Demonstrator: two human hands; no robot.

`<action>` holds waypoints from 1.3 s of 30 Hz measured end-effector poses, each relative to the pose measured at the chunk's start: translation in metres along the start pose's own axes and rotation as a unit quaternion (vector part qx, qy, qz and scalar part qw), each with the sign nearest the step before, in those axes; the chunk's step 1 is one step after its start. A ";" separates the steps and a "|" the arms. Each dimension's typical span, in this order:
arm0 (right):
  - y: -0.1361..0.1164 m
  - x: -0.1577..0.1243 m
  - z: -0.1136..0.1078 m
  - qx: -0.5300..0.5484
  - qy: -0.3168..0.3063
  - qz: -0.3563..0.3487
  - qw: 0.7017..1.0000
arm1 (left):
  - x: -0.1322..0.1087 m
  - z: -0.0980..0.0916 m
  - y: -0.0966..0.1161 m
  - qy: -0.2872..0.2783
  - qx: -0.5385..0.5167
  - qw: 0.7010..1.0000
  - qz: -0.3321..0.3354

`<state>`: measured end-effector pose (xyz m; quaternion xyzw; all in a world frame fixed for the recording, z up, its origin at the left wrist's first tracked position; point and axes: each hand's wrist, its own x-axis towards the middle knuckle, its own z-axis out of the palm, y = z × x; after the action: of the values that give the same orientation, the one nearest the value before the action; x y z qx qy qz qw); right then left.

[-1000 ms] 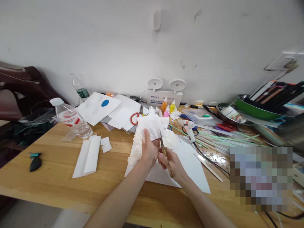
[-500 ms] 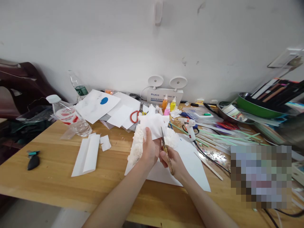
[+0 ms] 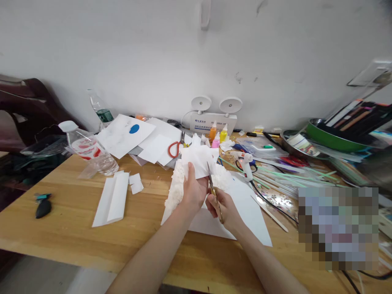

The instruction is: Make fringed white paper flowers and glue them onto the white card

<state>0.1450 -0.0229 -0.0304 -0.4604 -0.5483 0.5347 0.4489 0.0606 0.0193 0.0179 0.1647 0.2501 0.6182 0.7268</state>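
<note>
My left hand pinches a small piece of white paper, thumb on top and fingers beneath. My right hand is closed round a pair of scissors with gold-coloured handles. Their blades point away from me and lie against the paper's right edge. Under both hands is a large white sheet, with fluffy white crumpled material heaped on its far and left parts. The fingertips of my left hand are partly hidden behind the paper.
To the left stand a large water bottle, a folded white paper and small paper squares. Red-handled scissors lie behind on loose sheets. At right are a glue gun with its cord, several thin sticks and a green bowl.
The paper in my left hand has shifted and tilted slightly. Both hands keep nearly the same place, and the scissors stay at the paper's right edge.
</note>
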 end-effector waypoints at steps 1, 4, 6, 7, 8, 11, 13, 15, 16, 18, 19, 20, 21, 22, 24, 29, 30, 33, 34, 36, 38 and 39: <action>0.001 0.000 0.000 0.002 -0.003 0.002 1.000 | 0.000 0.001 0.000 0.001 -0.003 1.000 0.002; 0.004 0.000 0.000 0.003 -0.004 0.005 1.000 | -0.001 0.003 0.002 -0.006 -0.014 1.000 0.001; 0.005 0.000 0.000 0.008 -0.003 0.012 1.000 | -0.002 0.005 0.004 -0.018 -0.024 1.000 -0.002; 0.006 0.000 0.000 0.013 -0.002 0.018 1.000 | -0.002 0.005 0.004 -0.021 -0.029 0.999 -0.001; 0.007 0.000 0.000 0.017 -0.001 0.025 1.000 | -0.002 0.005 0.005 -0.021 -0.033 0.999 0.001; 0.007 0.000 0.000 0.024 0.003 0.040 0.999 | -0.002 0.006 0.006 -0.019 -0.034 0.999 0.008; 0.006 0.001 0.000 0.026 0.007 0.049 0.998 | -0.002 0.006 0.006 -0.030 -0.033 0.999 0.008; 0.004 0.001 0.000 0.026 0.012 0.059 0.998 | -0.003 0.005 0.005 -0.043 -0.034 0.998 0.009; 0.003 0.001 0.000 0.025 0.014 0.064 0.997 | -0.003 0.005 0.005 -0.046 -0.035 0.998 0.011; 0.001 0.001 0.001 0.025 0.018 0.076 0.997 | -0.003 0.004 0.005 -0.048 -0.036 0.998 0.015; 0.001 0.002 0.001 0.027 0.019 0.081 0.996 | -0.003 0.004 0.005 -0.049 -0.039 0.998 0.016; 0.000 0.002 0.001 0.029 0.019 0.086 0.996 | -0.003 0.004 0.005 -0.052 -0.042 0.998 0.016; 0.000 0.002 0.001 0.031 0.018 0.089 0.995 | -0.003 0.004 0.005 -0.053 -0.044 0.997 0.016; 0.000 0.001 0.002 0.034 0.017 0.092 0.995 | -0.003 0.004 0.005 -0.052 -0.046 0.997 0.016; 0.001 0.001 0.002 0.038 0.016 0.099 0.994 | -0.002 0.004 0.005 -0.050 -0.048 0.997 0.020; 0.000 -0.001 0.001 0.039 0.011 0.094 0.995 | -0.001 0.002 0.004 -0.073 -0.059 0.995 0.027; 0.000 -0.001 0.000 0.042 0.010 0.091 0.995 | -0.001 0.001 0.005 -0.076 -0.063 0.995 0.030; -0.001 -0.001 -0.003 0.058 0.003 0.074 0.996 | -0.002 -0.001 0.012 -0.083 -0.067 0.993 0.051; -0.001 -0.001 -0.005 0.062 0.001 0.064 0.996 | -0.002 -0.002 0.015 -0.090 -0.064 0.992 0.056; -0.002 -0.001 -0.007 0.065 -0.008 0.046 0.997 | -0.002 -0.003 0.023 -0.107 -0.052 0.991 0.054; -0.002 -0.001 -0.010 0.065 -0.018 0.039 0.997 | 0.000 -0.004 0.031 -0.115 -0.033 0.992 0.041; -0.002 -0.001 -0.010 0.064 -0.022 0.038 0.997 | 0.001 -0.005 0.034 -0.111 -0.021 0.993 0.037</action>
<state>0.1551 -0.0217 -0.0279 -0.4395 -0.5047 0.5956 0.4443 0.0302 0.0261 0.0327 0.2258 0.1489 0.6274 0.7302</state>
